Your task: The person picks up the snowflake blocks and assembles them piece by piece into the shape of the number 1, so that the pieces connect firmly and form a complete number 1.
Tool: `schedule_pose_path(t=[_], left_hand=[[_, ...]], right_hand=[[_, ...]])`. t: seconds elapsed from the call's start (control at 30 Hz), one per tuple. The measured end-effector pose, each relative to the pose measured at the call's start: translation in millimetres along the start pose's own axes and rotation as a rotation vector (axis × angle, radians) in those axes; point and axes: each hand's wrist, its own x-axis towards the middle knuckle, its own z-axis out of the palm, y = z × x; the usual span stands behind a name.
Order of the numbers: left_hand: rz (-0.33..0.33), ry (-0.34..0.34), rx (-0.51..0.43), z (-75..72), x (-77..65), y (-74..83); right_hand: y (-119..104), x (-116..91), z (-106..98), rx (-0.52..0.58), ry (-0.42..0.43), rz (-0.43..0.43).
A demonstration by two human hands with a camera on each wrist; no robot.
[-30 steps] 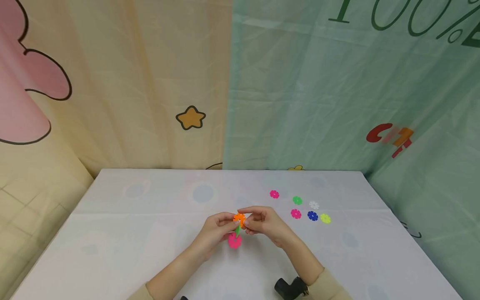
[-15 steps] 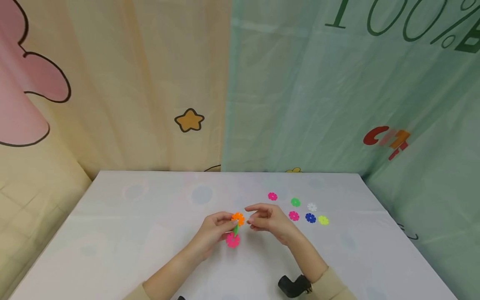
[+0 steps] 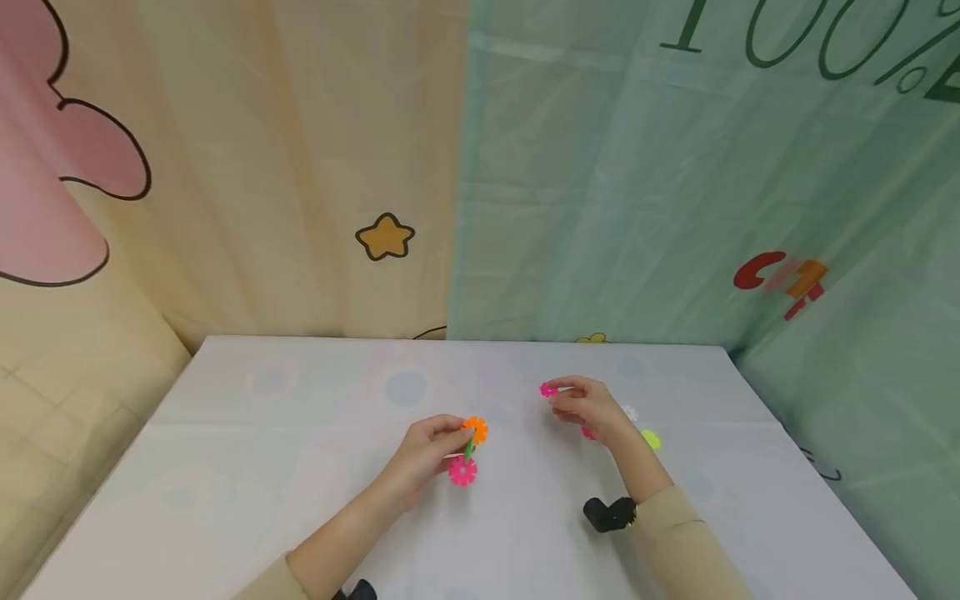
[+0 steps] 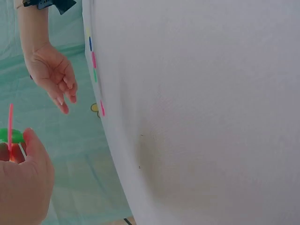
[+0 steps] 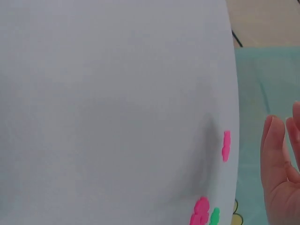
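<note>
While two beige fabric sleeves reach in from the near side, a black wrist-worn device sits by the right wrist and another black device, cut off at the bottom, by the left. Past them, above a white table, the left hand pinches a notched orange plastic-looking disc in a narrow grip of thumb and fingers. Joined to it are a green piece and a bright pink flower-shaped disc. This chain's long axis runs near to far, pink end toward the person, orange end away and slightly right; the pink face is turned to the head camera (the left wrist camera catches it edge-on, crossing the green).

Farther right, the right hand hovers, fingers loosely bent and parted, apart from a loose pink disc lying on the table. In the head view that hand and its forearm partly block a second loose pink disc; a white disc and a yellow disc lie beside them. The left wrist view shows a blue disc and a loose green disc. Behind hang beige and green curtains.
</note>
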Motion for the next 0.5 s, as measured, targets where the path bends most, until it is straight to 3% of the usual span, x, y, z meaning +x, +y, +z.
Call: schedule_pose_path(t=[0.17, 0.5], left_hand=[[0.012, -0.005, 0.009, -0.2, -0.5, 1.1], [0.015, -0.014, 0.001, -2.8, 2.1, 1.5]], right_hand=[[2, 19, -9, -0.067, 0.112, 0.106], [12, 51, -2, -0.152, 0.239, 0.128]])
